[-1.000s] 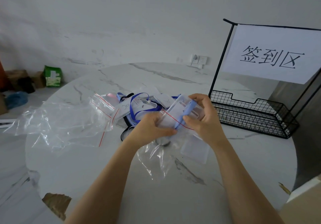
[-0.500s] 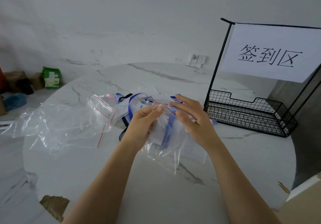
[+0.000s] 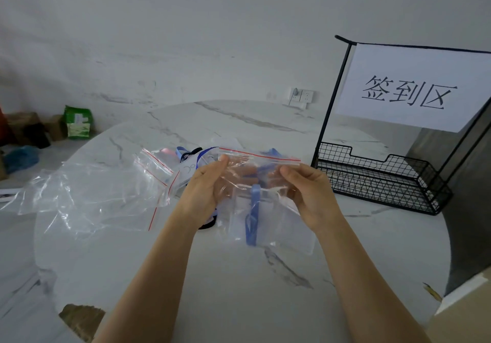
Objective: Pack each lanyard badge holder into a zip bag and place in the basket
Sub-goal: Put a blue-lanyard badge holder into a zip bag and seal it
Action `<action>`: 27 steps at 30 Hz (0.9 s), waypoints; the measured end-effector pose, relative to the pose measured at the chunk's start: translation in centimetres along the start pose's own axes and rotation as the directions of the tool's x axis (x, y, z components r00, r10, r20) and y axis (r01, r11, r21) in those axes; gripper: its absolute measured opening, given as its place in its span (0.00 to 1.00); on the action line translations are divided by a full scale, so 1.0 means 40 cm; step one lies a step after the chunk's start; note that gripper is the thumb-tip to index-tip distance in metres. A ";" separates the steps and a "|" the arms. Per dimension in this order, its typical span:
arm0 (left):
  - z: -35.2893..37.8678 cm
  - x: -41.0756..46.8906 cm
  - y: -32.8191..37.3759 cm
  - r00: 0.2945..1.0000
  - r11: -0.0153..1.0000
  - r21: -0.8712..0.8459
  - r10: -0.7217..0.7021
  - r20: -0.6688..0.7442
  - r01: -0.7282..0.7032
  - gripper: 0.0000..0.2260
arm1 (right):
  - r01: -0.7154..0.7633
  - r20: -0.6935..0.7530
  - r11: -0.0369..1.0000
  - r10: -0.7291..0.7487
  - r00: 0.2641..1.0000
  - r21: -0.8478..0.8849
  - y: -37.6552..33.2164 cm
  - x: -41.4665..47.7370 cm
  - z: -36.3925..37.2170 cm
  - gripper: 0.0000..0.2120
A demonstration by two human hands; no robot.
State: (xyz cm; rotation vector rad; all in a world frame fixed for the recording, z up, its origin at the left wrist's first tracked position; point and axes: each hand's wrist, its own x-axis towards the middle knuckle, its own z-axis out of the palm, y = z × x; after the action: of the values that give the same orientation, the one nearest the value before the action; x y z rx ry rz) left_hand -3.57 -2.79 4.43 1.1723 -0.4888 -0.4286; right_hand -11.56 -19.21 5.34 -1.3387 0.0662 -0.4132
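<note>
Since half a second ago the two hands have drawn apart from the middle of the bag mouth to its two ends, and the bag now hangs upright between them with its red line stretched out.

Far left on the marble table [image 3: 127, 257] lies a large crumpled clear plastic bag [image 3: 79, 196]. Beside it are spare zip bags [image 3: 156, 172], and behind those a loose heap of unpacked lanyards [image 3: 190, 155].

The left hand [image 3: 204, 191] pinches the left end of the zip bag [image 3: 265, 167] just under the seal, thumb in front and fingers showing through the plastic behind. Inside, the badge holder [image 3: 279, 225] has dropped to the lower part of the bag, and its blue lanyard [image 3: 253, 215] hangs down the middle. The right hand [image 3: 308, 193] pinches the right end in the same way.

The seal's long axis runs left to right from one hand to the other, dipping slightly at the right end. I cannot tell whether it is pressed closed. Closing it would probably mean running the fingers along that line, from one end to the other.

The black wire basket [image 3: 425, 196] stands on the table to the right of the right hand, beyond it and apart from it, under a paper sign [image 3: 409, 90]. The right hand is the nearer one, so it seems the likelier hand to carry the packed bag across.
</note>
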 end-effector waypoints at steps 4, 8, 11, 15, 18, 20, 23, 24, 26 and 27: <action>-0.004 -0.005 0.013 0.999 1.000 -0.014 0.026 0.046 -0.026 0.18 | -0.005 0.005 0.990 0.004 1.000 0.144 -0.001 -0.002 0.001 0.17; -0.001 0.002 -0.001 1.000 1.000 -0.012 0.023 -0.012 -0.023 0.17 | -0.102 -0.030 0.979 0.109 0.994 0.178 0.014 0.005 0.006 0.22; -0.001 0.015 -0.037 0.991 0.996 -0.045 -0.077 -0.107 0.072 0.17 | -0.250 -0.143 0.963 0.263 0.954 0.100 0.039 0.011 0.009 0.13; -0.004 0.034 -0.094 0.950 0.995 -0.013 -0.100 -0.296 0.101 0.11 | -0.323 -0.251 0.946 0.311 0.917 -0.008 0.074 0.018 0.005 0.07; -0.006 0.035 -0.099 0.958 0.987 -0.124 -0.135 -0.252 0.106 0.11 | -0.260 -0.298 0.965 0.243 0.923 -0.018 0.085 0.024 0.006 0.08; -0.002 0.034 -0.099 0.964 0.982 -0.156 -0.138 -0.227 0.104 0.11 | -0.205 -0.336 0.977 0.173 0.926 -0.061 0.091 0.027 0.006 0.10; 0.003 0.037 -0.103 0.956 0.970 -0.220 -0.156 -0.248 0.101 0.11 | -0.171 -0.336 0.984 0.142 0.931 -0.058 0.089 0.030 0.007 0.10; 0.004 0.036 -0.102 0.958 0.968 -0.228 -0.160 -0.240 0.104 0.12 | -0.167 -0.327 0.985 0.143 0.934 -0.045 0.088 0.030 0.006 0.10; 0.005 0.036 -0.098 0.960 0.967 -0.232 -0.157 -0.233 0.102 0.12 | -0.154 -0.314 0.988 0.138 0.939 -0.029 0.084 0.030 0.006 0.10; 0.008 0.034 -0.096 0.960 0.967 -0.235 -0.155 -0.233 0.099 0.12 | -0.149 -0.314 0.988 0.134 0.940 -0.024 0.083 0.028 0.005 0.10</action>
State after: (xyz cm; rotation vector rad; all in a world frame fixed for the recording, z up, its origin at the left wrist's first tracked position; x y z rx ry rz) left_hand -2.87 -5.06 1.10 1.0266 -0.1416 -0.4273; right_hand -9.61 -18.84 2.41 -1.2962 0.4367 -0.5004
